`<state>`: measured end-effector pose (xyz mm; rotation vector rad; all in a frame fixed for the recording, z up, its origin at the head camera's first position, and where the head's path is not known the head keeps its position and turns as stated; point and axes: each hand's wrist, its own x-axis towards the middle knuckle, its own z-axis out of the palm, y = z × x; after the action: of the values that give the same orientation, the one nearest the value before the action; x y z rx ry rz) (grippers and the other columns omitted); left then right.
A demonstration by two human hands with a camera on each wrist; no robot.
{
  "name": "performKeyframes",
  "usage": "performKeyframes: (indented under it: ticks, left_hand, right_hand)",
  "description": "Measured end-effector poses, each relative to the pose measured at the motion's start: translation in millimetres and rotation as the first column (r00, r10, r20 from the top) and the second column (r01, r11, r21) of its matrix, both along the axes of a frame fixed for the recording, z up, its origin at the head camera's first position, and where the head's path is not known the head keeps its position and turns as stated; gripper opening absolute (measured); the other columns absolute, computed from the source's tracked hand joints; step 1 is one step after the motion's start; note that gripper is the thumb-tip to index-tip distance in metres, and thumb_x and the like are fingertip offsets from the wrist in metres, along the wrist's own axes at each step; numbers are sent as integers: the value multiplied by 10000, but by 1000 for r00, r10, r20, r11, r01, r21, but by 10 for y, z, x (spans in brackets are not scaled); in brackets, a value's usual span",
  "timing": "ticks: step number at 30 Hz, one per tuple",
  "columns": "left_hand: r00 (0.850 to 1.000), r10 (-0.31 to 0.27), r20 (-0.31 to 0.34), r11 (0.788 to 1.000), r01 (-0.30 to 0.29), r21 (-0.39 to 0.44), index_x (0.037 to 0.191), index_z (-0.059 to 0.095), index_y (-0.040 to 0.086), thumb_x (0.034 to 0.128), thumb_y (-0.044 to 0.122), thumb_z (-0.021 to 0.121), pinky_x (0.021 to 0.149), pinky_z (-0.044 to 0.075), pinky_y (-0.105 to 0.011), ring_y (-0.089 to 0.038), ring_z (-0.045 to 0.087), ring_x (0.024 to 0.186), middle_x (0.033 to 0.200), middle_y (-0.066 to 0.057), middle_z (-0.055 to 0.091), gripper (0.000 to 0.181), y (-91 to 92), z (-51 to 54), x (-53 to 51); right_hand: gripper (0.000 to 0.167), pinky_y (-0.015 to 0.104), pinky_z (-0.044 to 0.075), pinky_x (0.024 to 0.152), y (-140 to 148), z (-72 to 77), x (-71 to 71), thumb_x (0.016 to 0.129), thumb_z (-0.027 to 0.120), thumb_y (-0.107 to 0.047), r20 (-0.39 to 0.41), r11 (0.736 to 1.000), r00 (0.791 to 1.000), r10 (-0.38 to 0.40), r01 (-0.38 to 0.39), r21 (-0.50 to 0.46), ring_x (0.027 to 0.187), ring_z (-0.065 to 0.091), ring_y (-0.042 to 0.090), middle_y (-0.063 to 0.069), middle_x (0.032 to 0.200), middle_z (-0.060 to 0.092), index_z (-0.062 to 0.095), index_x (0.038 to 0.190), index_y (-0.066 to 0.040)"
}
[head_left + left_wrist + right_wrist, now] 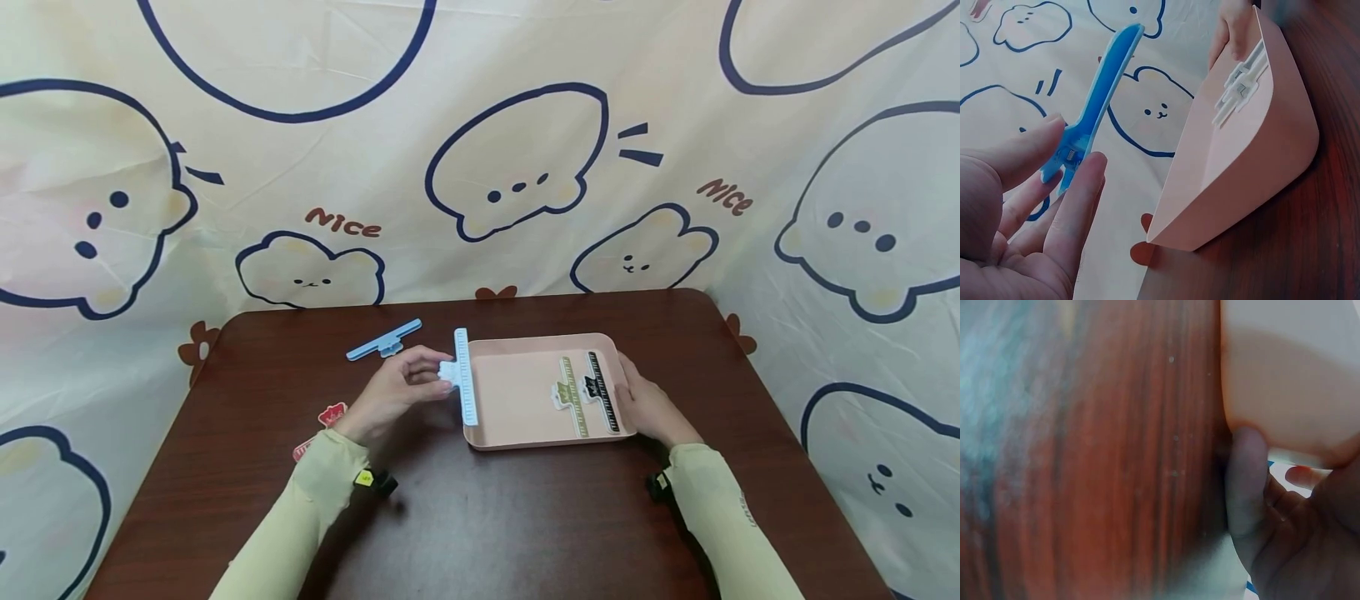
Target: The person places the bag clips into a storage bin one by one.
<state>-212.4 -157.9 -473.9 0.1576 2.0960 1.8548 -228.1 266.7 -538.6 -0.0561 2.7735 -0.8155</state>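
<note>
Between thumb and fingers, my left hand (401, 390) pinches a light blue ruler-marked clip (466, 379) by its handle. In the head view this clip stands over the left rim of a pink tray (517, 367); the left wrist view shows the clip (1100, 94) apart from the tray (1254, 162). My right hand (651, 407) grips the tray's right edge, its thumb against the side wall in the right wrist view. A green clip (573, 396) and a black clip (603, 392) lie side by side in the tray, near the right hand.
Another blue clip (384, 340) lies on the dark wooden table (525, 533), behind the left hand. A red clip (332, 414) lies left of the left wrist, partly hidden by the arm. A printed cloth (420, 275) hangs behind the table and at its sides.
</note>
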Motion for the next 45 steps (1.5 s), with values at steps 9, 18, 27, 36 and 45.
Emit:
performKeyframes:
  ticks: [9,18,27,36,45]
  left_hand:
    - [1000,-11,-19,1000,11,-26,1314,657,117,878,169,844,922,599,-344,-240,722,1047,1277,-118,719,477,72,-5,-4]
    - [997,-15,-80,997,9,-73,1289,663,130,869,157,851,910,595,-348,-257,711,1034,1257,-104,719,460,124,0,-42]
    - [998,-7,-56,995,2,-95,1302,659,147,889,180,835,914,602,-366,-252,723,1019,1258,-99,719,451,156,-13,-53]
    - [996,-36,-77,987,23,-160,1303,669,183,911,222,815,946,598,-403,-251,737,1000,1256,-83,716,420,206,-13,-76]
    - [991,-53,-125,976,25,-218,1243,689,136,897,209,831,905,596,-372,-231,727,960,1193,-99,730,381,317,-37,-113]
  right_hand:
    - [644,659,382,1131,11,-14,-3,1121,318,-255,11,1000,1000,-3,3,7,1369,498,473,329,1579,382,4,1671,-143]
    - [647,659,373,1140,23,-25,-14,1125,323,-264,15,1000,1000,-3,3,6,1398,472,476,322,1594,365,-3,1672,-147]
    - [652,654,375,1141,19,-40,-18,1123,328,-267,18,1000,1000,-9,9,2,1392,482,459,313,1595,370,-3,1672,-151]
    - [657,656,366,1148,14,-36,-26,1121,327,-269,21,1000,1000,-8,8,10,1400,472,466,312,1607,349,-9,1670,-137]
    - [650,651,394,1125,21,-40,-14,1120,329,-256,-1,1000,1000,5,-5,-1,1360,509,463,327,1579,385,6,1670,-125]
